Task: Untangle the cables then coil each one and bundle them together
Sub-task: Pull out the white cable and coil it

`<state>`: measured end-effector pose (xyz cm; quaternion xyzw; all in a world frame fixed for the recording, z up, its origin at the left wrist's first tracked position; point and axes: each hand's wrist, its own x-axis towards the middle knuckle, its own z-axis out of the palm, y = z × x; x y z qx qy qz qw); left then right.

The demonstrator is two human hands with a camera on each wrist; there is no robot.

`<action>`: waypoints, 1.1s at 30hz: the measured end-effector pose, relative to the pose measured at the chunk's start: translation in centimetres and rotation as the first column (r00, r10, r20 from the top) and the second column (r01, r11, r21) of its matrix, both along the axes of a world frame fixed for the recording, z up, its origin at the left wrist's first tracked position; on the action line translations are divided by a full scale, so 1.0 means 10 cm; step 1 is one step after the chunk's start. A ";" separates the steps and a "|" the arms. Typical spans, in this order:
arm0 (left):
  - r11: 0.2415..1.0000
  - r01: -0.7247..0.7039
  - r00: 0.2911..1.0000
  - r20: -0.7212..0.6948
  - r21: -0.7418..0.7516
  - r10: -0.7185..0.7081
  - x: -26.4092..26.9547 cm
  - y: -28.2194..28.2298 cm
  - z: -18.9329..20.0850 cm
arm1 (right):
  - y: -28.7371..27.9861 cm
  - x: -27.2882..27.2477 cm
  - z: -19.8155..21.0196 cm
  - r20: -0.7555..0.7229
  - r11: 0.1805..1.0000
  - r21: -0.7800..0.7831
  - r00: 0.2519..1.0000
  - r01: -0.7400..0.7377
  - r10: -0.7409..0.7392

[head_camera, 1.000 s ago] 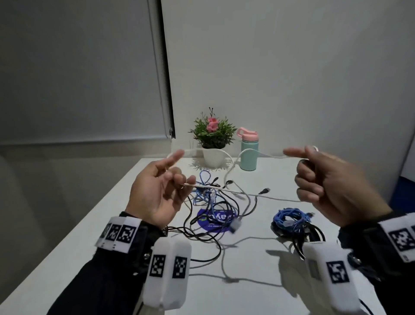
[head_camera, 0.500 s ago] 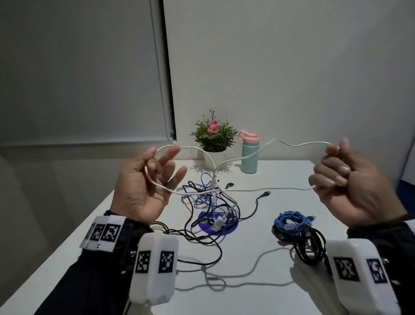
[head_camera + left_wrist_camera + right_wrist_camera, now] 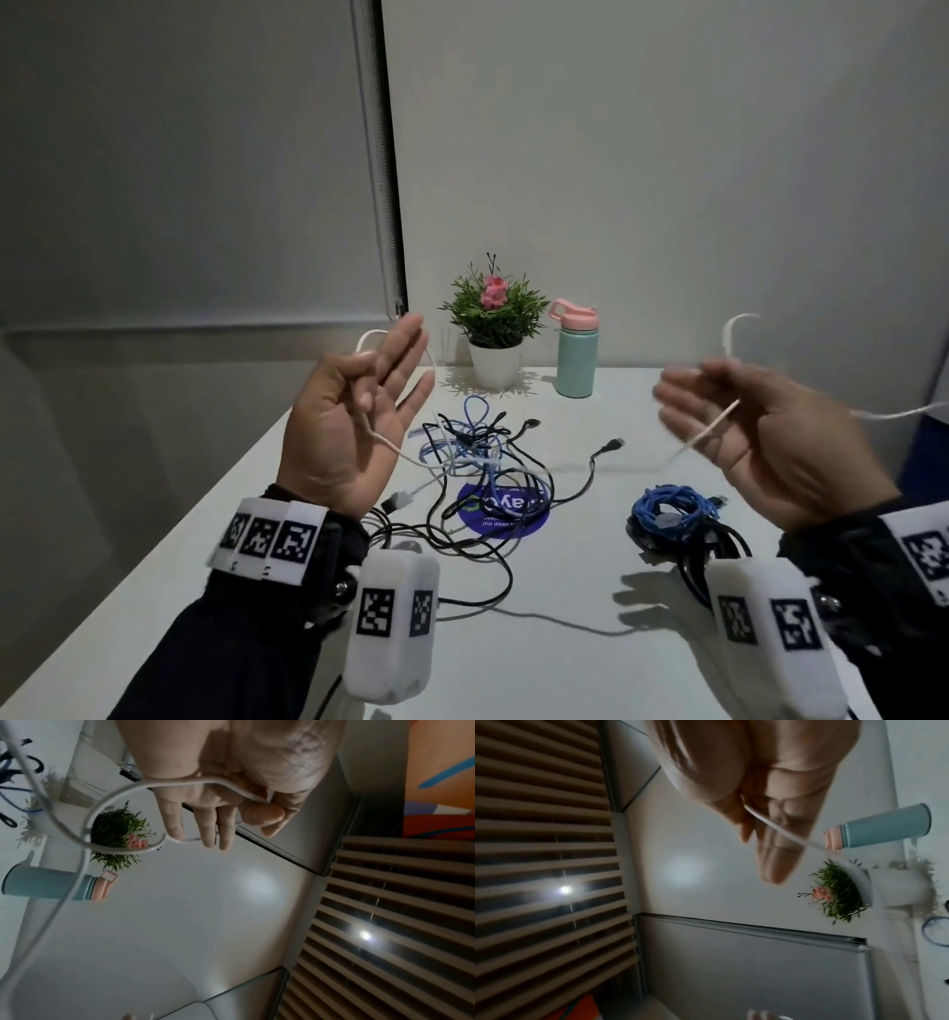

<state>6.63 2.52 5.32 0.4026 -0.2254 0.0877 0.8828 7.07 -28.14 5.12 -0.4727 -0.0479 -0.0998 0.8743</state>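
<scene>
A thin white cable runs between both raised hands above the white table. My left hand shows its palm; thumb and a bent finger pinch the cable, which loops behind the straight fingers. My right hand is blurred, fingers stretched left, with the cable caught between thumb and fingers and a free end curling above it. Below lies a tangle of black and blue cables. A coiled blue cable rests on a black coil at the right.
A potted plant and a teal bottle with a pink lid stand at the table's far edge by the wall. A round purple disc lies under the tangle. A white USB plug hangs near my left wrist.
My right hand dropped and swung left, its fingers stretching out from a fist. My left hand turned its palm toward me and rose. The white cable now sags lower between them.
</scene>
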 end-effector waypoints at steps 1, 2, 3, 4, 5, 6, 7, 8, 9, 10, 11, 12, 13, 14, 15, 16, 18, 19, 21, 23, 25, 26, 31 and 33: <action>0.999 0.024 1.000 0.011 0.039 -0.025 -0.01 -0.03 0.00 | 0.03 0.00 -0.03 -0.058 0.989 -0.146 0.998 -0.031 0.023; 0.997 0.038 0.999 0.023 0.072 -0.040 -0.03 -0.06 0.00 | 0.06 -0.01 -0.07 -0.120 0.947 -0.315 0.992 -0.063 0.026; 0.994 0.042 0.998 0.035 0.101 -0.046 -0.04 -0.10 0.00 | 0.09 -0.03 -0.12 -0.163 0.850 -0.521 0.987 -0.079 -0.008; 0.991 0.046 0.998 0.046 0.124 -0.052 -0.05 -0.14 -0.02 | 0.11 -0.06 -0.15 -0.162 0.668 -0.741 0.984 -0.072 -0.074; 0.988 0.046 0.997 0.052 0.146 -0.054 -0.05 -0.17 -0.03 | 0.13 -0.08 -0.18 -0.115 0.399 -0.916 0.983 -0.048 -0.146; 0.985 0.045 0.997 0.056 0.166 -0.055 -0.05 -0.20 -0.05 | 0.15 -0.12 -0.19 -0.025 0.094 -0.996 0.979 -0.006 -0.203; 0.981 0.039 0.997 0.059 0.189 -0.052 -0.04 -0.22 -0.07 | 0.18 -0.15 -0.19 0.098 -0.128 -0.989 0.967 0.069 -0.235; 0.976 0.037 0.997 0.059 0.215 -0.051 -0.03 -0.23 -0.08 | 0.21 -0.18 -0.18 0.230 -0.206 -0.961 0.944 0.182 -0.237; 0.971 0.046 0.997 0.056 0.233 -0.060 -0.03 -0.25 -0.09 | 0.25 -0.22 -0.17 0.335 -0.174 -0.937 0.920 0.302 -0.203; 0.968 0.069 0.996 0.044 0.242 -0.082 -0.03 -0.27 -0.08 | 0.30 -0.26 -0.15 0.411 -0.082 -0.912 0.900 0.403 -0.145; 0.966 0.103 0.993 0.029 0.239 -0.113 -0.05 -0.29 -0.07 | 0.34 -0.29 -0.14 0.432 0.019 -0.901 0.899 0.434 -0.071; 0.961 0.144 0.988 0.020 0.235 -0.153 -0.08 -0.32 -0.06 | 0.40 -0.33 -0.12 0.384 0.118 -0.917 0.923 0.381 0.008; 0.955 0.192 0.980 0.013 0.228 -0.200 -0.11 -0.35 -0.04 | 0.47 -0.35 -0.13 0.281 0.206 -0.944 0.956 0.259 0.085; 0.945 0.243 0.968 0.006 0.220 -0.250 -0.14 -0.38 -0.04 | 0.54 -0.36 -0.17 0.154 0.275 -0.956 0.974 0.105 0.165; 0.932 0.293 0.954 -0.002 0.213 -0.299 -0.16 -0.40 -0.04 | 0.60 -0.36 -0.22 0.053 0.330 -0.943 0.968 -0.032 0.247; 0.920 0.327 0.943 -0.010 0.215 -0.332 -0.18 -0.42 -0.05 | 0.66 -0.37 -0.26 -0.007 0.390 -0.910 0.946 -0.140 0.324; 0.910 0.335 0.941 -0.030 0.245 -0.338 -0.18 -0.44 -0.08 | 0.70 -0.38 -0.32 -0.033 0.529 -0.799 0.900 -0.284 0.435; 0.917 0.298 0.954 -0.057 0.266 -0.293 -0.16 -0.45 -0.09 | 0.70 -0.37 -0.32 -0.023 0.606 -0.723 0.889 -0.331 0.458; 0.935 0.129 0.988 -0.119 0.330 -0.095 -0.10 -0.48 -0.12 | 0.65 -0.35 -0.24 -0.013 0.769 -0.506 0.895 -0.391 0.446; 0.890 -0.095 0.973 -0.146 0.446 0.177 -0.01 -0.48 -0.19 | 0.59 -0.32 -0.16 -0.002 0.865 -0.309 0.910 -0.394 0.414; 0.769 -0.292 0.911 -0.080 0.568 0.405 0.03 -0.46 -0.22 | 0.57 -0.31 -0.14 0.008 0.908 -0.224 0.930 -0.355 0.366; 0.682 -0.393 0.869 0.007 0.617 0.495 0.03 -0.44 -0.22 | 0.57 -0.30 -0.14 0.004 0.919 -0.202 0.938 -0.338 0.346; 0.535 -0.363 0.931 0.311 0.763 0.188 -0.21 -0.49 -0.10 | 0.62 -0.30 -0.17 -0.024 0.926 -0.132 0.935 -0.354 0.354; 0.505 -0.106 0.982 0.169 0.857 -0.082 -0.29 -0.61 -0.15 | 0.64 -0.32 -0.17 -0.010 0.915 -0.121 0.922 -0.385 0.387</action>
